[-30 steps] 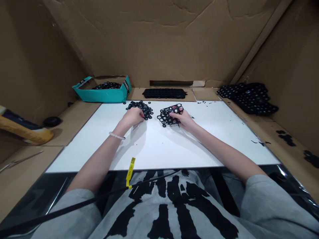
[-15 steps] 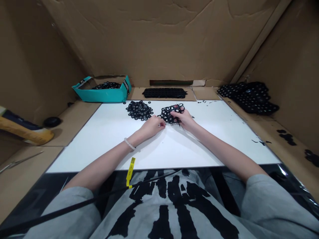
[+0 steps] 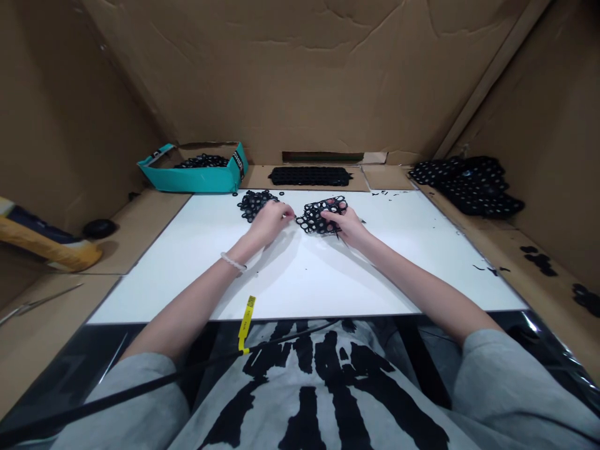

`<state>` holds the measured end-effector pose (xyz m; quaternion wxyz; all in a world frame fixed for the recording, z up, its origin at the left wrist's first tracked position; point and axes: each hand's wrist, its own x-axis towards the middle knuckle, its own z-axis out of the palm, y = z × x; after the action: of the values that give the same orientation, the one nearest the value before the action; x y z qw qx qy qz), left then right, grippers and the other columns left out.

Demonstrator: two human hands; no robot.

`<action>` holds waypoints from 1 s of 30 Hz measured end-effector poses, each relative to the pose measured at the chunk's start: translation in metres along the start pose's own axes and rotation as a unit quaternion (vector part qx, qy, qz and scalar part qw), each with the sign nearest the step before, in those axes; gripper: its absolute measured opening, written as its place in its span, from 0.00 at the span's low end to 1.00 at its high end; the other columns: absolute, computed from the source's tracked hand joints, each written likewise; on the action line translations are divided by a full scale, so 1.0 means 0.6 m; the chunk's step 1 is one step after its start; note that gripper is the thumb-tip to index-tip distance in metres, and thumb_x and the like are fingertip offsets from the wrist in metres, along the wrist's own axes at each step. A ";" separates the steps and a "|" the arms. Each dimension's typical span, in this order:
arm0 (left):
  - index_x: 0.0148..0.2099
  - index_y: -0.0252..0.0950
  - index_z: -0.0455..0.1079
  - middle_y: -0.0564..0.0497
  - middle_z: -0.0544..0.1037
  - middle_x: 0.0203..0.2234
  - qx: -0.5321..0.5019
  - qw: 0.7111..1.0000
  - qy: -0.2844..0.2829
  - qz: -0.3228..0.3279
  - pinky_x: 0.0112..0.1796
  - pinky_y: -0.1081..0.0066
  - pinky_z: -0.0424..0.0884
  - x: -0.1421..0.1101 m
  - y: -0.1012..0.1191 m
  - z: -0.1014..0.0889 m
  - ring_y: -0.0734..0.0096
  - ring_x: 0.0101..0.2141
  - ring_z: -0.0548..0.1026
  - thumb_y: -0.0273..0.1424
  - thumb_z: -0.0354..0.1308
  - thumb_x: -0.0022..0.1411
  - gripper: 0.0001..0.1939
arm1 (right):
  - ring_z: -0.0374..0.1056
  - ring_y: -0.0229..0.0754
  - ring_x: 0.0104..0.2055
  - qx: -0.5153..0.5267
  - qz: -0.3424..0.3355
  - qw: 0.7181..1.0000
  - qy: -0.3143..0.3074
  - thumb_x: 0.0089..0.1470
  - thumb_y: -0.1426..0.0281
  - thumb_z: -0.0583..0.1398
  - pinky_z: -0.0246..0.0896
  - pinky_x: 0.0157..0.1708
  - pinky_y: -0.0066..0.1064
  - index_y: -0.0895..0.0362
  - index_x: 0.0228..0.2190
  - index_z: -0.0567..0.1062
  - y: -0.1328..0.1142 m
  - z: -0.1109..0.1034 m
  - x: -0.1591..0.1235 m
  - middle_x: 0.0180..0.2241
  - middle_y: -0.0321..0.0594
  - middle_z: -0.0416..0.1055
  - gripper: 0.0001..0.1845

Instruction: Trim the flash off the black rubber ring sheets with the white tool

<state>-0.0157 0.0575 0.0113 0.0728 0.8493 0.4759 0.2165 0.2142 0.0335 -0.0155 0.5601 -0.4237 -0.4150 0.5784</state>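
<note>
Black ring mesh, one, pinched in grip of right hand; loose black rings, piled, beside left hand, its grip unclear.

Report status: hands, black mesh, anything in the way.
Right hand gripping black mesh. Left hand near it, partly hiding black ring pile; grasp unclear. No obstruction visible between left hand and mesh.
</note>
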 end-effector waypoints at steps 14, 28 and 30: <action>0.36 0.39 0.78 0.45 0.81 0.33 0.062 0.975 0.054 -0.209 0.36 0.65 0.66 0.009 -0.073 -0.061 0.56 0.36 0.75 0.32 0.61 0.56 0.07 | 0.69 0.36 0.28 -0.006 -0.011 1.000 -0.001 0.32 0.65 0.73 0.57 0.23 0.24 0.55 0.40 0.69 0.013 -0.003 0.002 0.27 0.31 0.73 0.31; 0.37 0.37 0.80 0.48 0.83 0.33 -0.149 0.989 0.021 0.008 0.40 0.65 0.68 -0.018 0.058 0.022 0.60 0.36 0.75 0.38 0.62 0.58 0.11 | 0.71 0.39 0.34 -0.031 -0.042 0.996 -0.068 0.33 0.67 0.74 0.68 0.38 0.32 0.55 0.40 0.70 0.017 0.019 -0.021 0.29 0.32 0.74 0.31; 0.35 0.36 0.81 0.47 0.84 0.32 -0.192 0.981 0.016 -0.022 0.39 0.65 0.69 -0.009 0.048 0.020 0.61 0.34 0.77 0.38 0.61 0.57 0.12 | 0.71 0.40 0.34 -0.040 -0.035 0.996 -0.072 0.31 0.69 0.74 0.69 0.39 0.34 0.55 0.40 0.70 0.013 0.020 -0.022 0.28 0.31 0.73 0.32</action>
<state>0.0096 0.0386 0.0085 0.2319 0.8052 0.4453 0.3156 0.2009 0.0203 -0.0192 0.5312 -0.3878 -0.4916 0.5707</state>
